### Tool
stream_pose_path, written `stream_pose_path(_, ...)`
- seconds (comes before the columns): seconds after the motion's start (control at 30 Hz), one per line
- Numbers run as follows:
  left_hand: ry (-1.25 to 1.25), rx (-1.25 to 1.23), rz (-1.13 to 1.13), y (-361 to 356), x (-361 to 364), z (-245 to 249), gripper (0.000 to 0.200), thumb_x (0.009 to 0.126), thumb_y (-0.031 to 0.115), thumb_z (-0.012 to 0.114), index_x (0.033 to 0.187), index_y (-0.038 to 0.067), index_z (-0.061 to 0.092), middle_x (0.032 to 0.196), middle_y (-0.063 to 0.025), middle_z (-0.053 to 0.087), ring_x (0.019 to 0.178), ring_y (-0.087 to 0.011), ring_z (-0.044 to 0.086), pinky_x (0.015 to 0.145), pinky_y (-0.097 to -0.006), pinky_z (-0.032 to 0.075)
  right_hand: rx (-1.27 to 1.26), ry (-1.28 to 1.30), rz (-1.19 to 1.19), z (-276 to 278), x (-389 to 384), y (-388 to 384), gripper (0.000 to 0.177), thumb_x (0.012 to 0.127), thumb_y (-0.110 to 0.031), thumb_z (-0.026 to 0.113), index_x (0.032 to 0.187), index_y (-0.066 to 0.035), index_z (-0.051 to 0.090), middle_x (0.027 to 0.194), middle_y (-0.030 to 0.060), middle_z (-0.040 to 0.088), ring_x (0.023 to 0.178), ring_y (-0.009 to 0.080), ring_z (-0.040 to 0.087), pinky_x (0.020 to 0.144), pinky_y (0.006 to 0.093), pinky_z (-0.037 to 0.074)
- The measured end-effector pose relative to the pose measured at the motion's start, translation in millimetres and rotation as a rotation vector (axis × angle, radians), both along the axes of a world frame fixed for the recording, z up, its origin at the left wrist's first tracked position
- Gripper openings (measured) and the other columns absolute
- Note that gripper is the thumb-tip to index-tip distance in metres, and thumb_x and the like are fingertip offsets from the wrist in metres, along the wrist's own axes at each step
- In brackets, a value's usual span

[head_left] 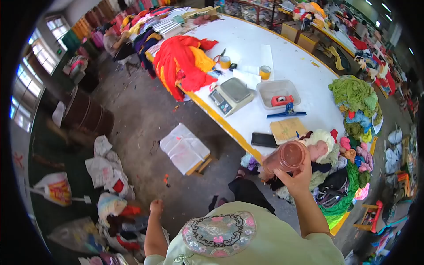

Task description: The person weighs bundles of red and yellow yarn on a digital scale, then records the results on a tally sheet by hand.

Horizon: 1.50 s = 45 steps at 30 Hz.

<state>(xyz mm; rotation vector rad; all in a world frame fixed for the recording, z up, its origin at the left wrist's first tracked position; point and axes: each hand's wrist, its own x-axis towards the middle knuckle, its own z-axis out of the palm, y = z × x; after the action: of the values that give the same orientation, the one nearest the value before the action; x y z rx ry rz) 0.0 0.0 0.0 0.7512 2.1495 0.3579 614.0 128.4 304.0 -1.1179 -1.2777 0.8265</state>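
Note:
My right hand (297,176) is wrapped round a reddish-brown, see-through jar (288,157), held over the near corner of the white table (212,39). The jar's round top faces up towards me. Behind it on the table lie a black phone (264,139) and a brown paper envelope (288,129). Pale yarn (324,143) is just right of the jar. My left hand (156,206) hangs low over the floor at my left side, its fingers curled in and holding nothing that I can see.
A cloth-covered stool (184,148) stands left of the table. On the table are a scale (232,96), a clear plastic bin (278,90) and red fabric (183,57). Yarn heaps line the right end. A person (115,42) sits at the far left.

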Motion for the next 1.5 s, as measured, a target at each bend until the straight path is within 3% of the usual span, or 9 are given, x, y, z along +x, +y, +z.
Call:
stream_pose_path(0.1,-0.036,0.147,0.080,113.4,-23.7,34.9,0.027,0.096,0.023,0.059,0.110,0.001,0.067,0.082,-0.0045,0.066,0.072,-0.0121,0.061,0.066,-0.0287,0.050,-0.043,0.030,-0.117,-23.1,-5.2,49.7,0.088,0.066,-0.011,0.087,0.139,0.000,0.040,0.134,0.0128,0.052,0.125,0.0235,0.052,0.107,0.0389,0.042)
stream_pose_path(0.3,-0.318,0.395,-0.031,333.3,113.5,42.3,0.033,0.096,0.016,0.062,0.125,0.000,0.059,0.104,-0.0072,0.070,0.088,-0.0143,0.066,0.072,-0.0260,0.051,-0.066,0.021,-0.319,-28.8,31.4,148.1,0.086,0.064,-0.007,0.084,0.138,-0.001,0.041,0.131,0.0105,0.051,0.121,0.0217,0.053,0.106,0.0376,0.041)
stream_pose_path(0.6,-0.141,0.600,-0.736,601.1,301.1,107.6,0.042,0.093,0.018,0.067,0.128,-0.003,0.056,0.119,-0.0193,0.067,0.103,-0.0251,0.068,0.089,-0.0348,0.053,-0.147,-0.055,-0.455,-52.7,44.9,250.3,0.082,0.067,0.002,0.079,0.140,-0.003,0.040,0.136,0.0110,0.049,0.124,0.0222,0.051,0.107,0.0370,0.041)
stream_pose_path(0.77,-0.111,0.596,-0.755,702.9,302.6,64.7,0.053,0.089,0.018,0.071,0.133,-0.003,0.052,0.123,-0.0200,0.065,0.100,-0.0265,0.069,0.086,-0.0347,0.054,-0.207,-0.038,-0.478,-58.2,25.0,318.0,0.084,0.067,0.002,0.080,0.141,-0.004,0.040,0.138,0.0101,0.046,0.127,0.0213,0.049,0.107,0.0360,0.041)
stream_pose_path(0.9,0.076,0.615,-0.902,793.9,292.5,32.1,0.076,0.081,0.015,0.077,0.142,-0.005,0.036,0.137,-0.0276,0.049,0.128,-0.0396,0.050,0.105,-0.0426,0.044,-0.223,0.021,-0.499,-68.6,-4.3,385.0,0.088,0.067,0.000,0.081,0.142,-0.004,0.037,0.138,0.0103,0.045,0.128,0.0223,0.048,0.109,0.0377,0.041)
stream_pose_path(0.93,0.004,0.620,-0.914,819.2,297.9,38.2,0.087,0.077,0.012,0.079,0.146,-0.005,0.028,0.144,-0.0296,0.038,0.138,-0.0447,0.035,0.112,-0.0457,0.036,-0.222,0.015,-0.515,-71.6,-12.6,403.5,0.088,0.067,-0.001,0.081,0.142,-0.003,0.036,0.138,0.0106,0.045,0.127,0.0227,0.048,0.109,0.0381,0.041)
stream_pose_path(1.0,0.138,0.836,-1.012,876.8,302.8,15.2,0.098,0.073,0.016,0.083,0.150,-0.002,0.025,0.144,-0.0271,0.039,0.135,-0.0435,0.039,0.112,-0.0437,0.037,-0.232,0.032,-0.547,-69.7,-29.0,447.3,0.088,0.068,-0.002,0.082,0.142,-0.002,0.035,0.139,0.0127,0.046,0.128,0.0239,0.048,0.110,0.0391,0.040)
stream_pose_path(1.3,0.022,0.588,-1.403,1009.7,356.4,29.9,0.109,0.071,0.017,0.085,0.155,0.004,0.016,0.149,-0.0207,0.039,0.135,-0.0403,0.041,0.113,-0.0442,0.037,-0.253,0.007,-0.541,-96.9,-77.1,594.6,0.089,0.069,-0.008,0.085,0.142,-0.002,0.034,0.142,0.0163,0.045,0.126,0.0256,0.050,0.109,0.0399,0.041)
stream_pose_path(1.5,0.028,0.612,-1.380,1064.4,419.2,40.5,0.110,0.072,0.022,0.085,0.155,0.004,0.014,0.144,-0.0202,0.045,0.129,-0.0392,0.047,0.110,-0.0431,0.040,-0.223,0.052,-0.518,-106.9,-70.5,677.6,0.091,0.070,-0.006,0.085,0.144,-0.002,0.032,0.143,0.0180,0.045,0.129,0.0266,0.049,0.109,0.0403,0.041)
